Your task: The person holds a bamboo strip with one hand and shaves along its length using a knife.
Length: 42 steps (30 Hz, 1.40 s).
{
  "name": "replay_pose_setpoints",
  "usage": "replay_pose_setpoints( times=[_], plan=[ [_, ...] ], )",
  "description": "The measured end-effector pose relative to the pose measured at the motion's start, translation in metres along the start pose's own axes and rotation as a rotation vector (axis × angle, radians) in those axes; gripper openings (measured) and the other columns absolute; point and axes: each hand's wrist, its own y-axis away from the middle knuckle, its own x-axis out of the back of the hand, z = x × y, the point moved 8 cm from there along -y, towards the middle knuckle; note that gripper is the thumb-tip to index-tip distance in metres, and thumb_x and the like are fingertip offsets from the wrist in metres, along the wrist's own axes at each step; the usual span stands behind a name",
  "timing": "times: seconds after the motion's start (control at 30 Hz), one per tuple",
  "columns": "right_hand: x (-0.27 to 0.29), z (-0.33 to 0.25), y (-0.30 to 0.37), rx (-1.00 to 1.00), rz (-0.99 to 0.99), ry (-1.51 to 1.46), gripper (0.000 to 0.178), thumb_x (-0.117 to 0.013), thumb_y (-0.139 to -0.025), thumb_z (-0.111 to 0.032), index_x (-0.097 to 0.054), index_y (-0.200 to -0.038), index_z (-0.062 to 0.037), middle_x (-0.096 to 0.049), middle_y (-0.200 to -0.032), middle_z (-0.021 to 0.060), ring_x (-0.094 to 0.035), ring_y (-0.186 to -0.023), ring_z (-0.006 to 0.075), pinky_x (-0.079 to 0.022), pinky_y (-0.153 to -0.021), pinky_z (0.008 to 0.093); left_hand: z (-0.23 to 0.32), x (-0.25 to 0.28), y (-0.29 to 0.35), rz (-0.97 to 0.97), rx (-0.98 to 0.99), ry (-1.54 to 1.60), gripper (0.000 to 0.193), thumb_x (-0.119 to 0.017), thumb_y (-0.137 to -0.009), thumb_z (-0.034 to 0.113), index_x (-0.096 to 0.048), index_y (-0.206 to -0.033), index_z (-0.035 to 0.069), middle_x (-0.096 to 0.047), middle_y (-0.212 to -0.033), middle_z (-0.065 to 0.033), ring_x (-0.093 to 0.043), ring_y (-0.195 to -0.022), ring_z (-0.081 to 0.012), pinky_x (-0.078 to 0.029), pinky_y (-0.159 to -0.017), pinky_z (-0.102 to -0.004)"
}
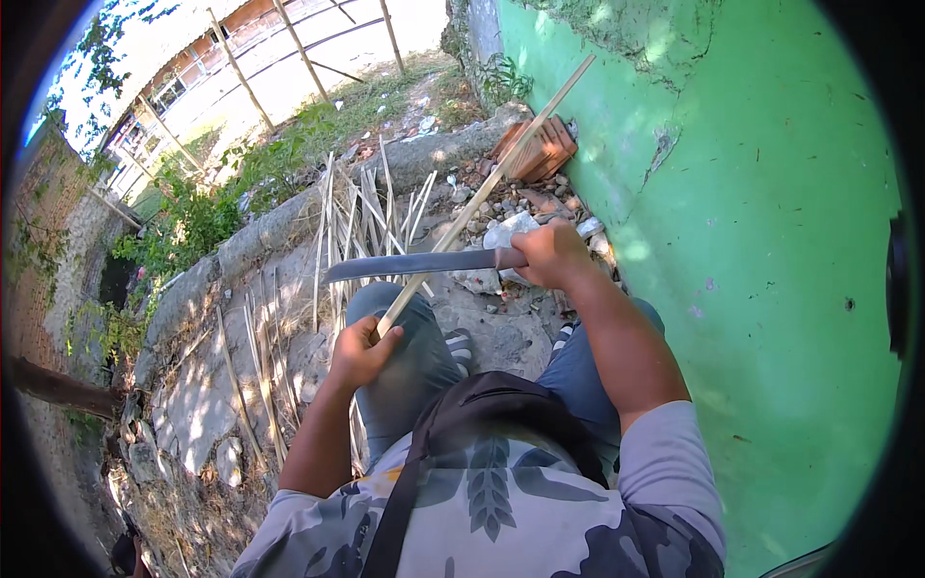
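My left hand grips the near end of a long pale bamboo strip that runs up and to the right toward the green wall. My right hand holds the handle of a large knife whose grey blade points left and lies across the strip just above my left hand. Both hands are over my knees, which are in blue-grey trousers.
A green plastered wall fills the right side. Several thin bamboo strips lie on the stone ground ahead and to the left. Red bricks and rubble sit by the wall base. A low stone kerb and weeds lie beyond.
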Motion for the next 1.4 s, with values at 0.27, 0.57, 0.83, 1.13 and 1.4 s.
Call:
replay_pose_setpoints(
  times=[0.27, 0.57, 0.83, 1.13, 1.4],
  plan=[
    [-0.016, 0.033, -0.01, -0.183, 0.037, -0.115, 0.018, -0.072, -0.082, -0.034, -0.07, -0.087, -0.0165, -0.072, -0.082, 0.0107, -0.071, -0.083, 0.0347, -0.055, -0.076, 0.0484, 0.009, 0.004, 0.008, 0.215, -0.157, -0.21, 0.035, -0.081, -0.087, 0.031, -0.061, -0.079, 0.003, -0.056, -0.058, -0.0094, -0.052, -0.051, -0.0193, -0.042, -0.051, -0.0361],
    [-0.028, -0.006, -0.019, 0.042, -0.047, -0.026, 0.017, -0.073, -0.078, -0.032, -0.067, -0.083, -0.0165, -0.071, -0.078, 0.0097, -0.071, -0.081, 0.0331, -0.053, -0.076, 0.0481, -0.004, -0.002, -0.011, 0.121, -0.094, -0.209, 0.037, -0.082, -0.085, 0.031, -0.06, -0.077, 0.002, -0.056, -0.058, -0.0097, -0.052, -0.05, -0.0207, -0.042, -0.051, -0.0366],
    [-0.033, 0.016, -0.03, -0.029, -0.071, -0.044, 0.02, -0.073, -0.081, -0.034, -0.068, -0.087, -0.0164, -0.072, -0.083, 0.0088, -0.072, -0.085, 0.0318, -0.053, -0.081, 0.0466, -0.007, -0.003, -0.007, 0.179, -0.134, -0.182, 0.036, -0.082, -0.086, 0.031, -0.061, -0.079, 0.003, -0.056, -0.059, -0.007, -0.051, -0.051, -0.0161, -0.041, -0.05, -0.0347],
    [-0.021, 0.038, -0.008, -0.265, -0.049, -0.122, 0.02, -0.07, -0.084, -0.037, -0.071, -0.092, -0.0188, -0.073, -0.085, 0.0108, -0.072, -0.089, 0.0327, -0.055, -0.079, 0.0488, -0.007, -0.004, -0.014, 0.152, -0.076, -0.218, 0.036, -0.08, -0.087, 0.033, -0.062, -0.081, 0.003, -0.056, -0.06, -0.0073, -0.05, -0.052, -0.0182, -0.042, -0.052, -0.0357],
    [-0.024, -0.001, -0.009, 0.098, -0.021, -0.021, 0.018, -0.074, -0.074, -0.031, -0.065, -0.081, -0.0171, -0.069, -0.076, 0.0082, -0.069, -0.076, 0.0344, -0.052, -0.075, 0.0473, -0.004, -0.008, -0.006, 0.154, -0.112, -0.197, 0.036, -0.081, -0.086, 0.032, -0.061, -0.079, 0.003, -0.058, -0.059, -0.0098, -0.056, -0.052, -0.0196, -0.044, -0.052, -0.0363]
  ],
)
